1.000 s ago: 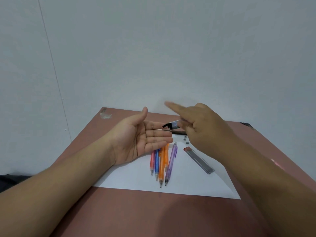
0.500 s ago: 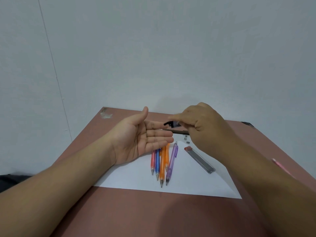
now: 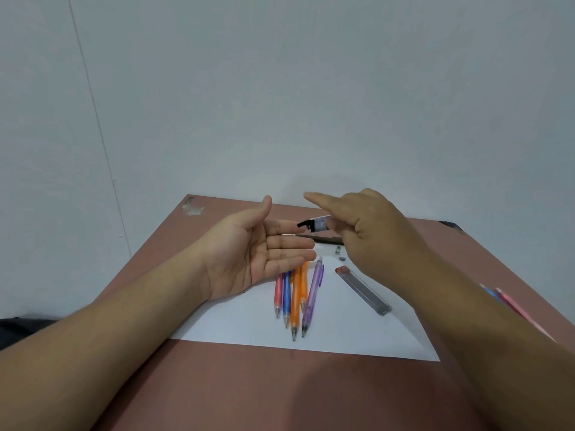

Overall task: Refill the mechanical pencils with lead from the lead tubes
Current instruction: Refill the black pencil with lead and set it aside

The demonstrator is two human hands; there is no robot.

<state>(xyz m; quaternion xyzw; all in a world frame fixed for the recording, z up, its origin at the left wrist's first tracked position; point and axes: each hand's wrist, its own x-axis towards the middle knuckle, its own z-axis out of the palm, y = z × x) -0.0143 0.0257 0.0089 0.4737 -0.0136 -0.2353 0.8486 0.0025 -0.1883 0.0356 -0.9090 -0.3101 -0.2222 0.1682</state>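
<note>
From the head view, leads shaken from the black-capped lead tube [image 3: 317,223] — gripped tilted in the right hand [image 3: 373,234], index finger raised — could miss the flat, open left hand [image 3: 249,253] and scatter over the white paper [image 3: 357,337] — the clear tube hangs just above those fingertips.

A plain desk corner in plain room: brown table [image 3: 217,384] against bare grey wall [image 3: 311,88], white paper [image 3: 342,334] with pencils [image 3: 295,293].
</note>
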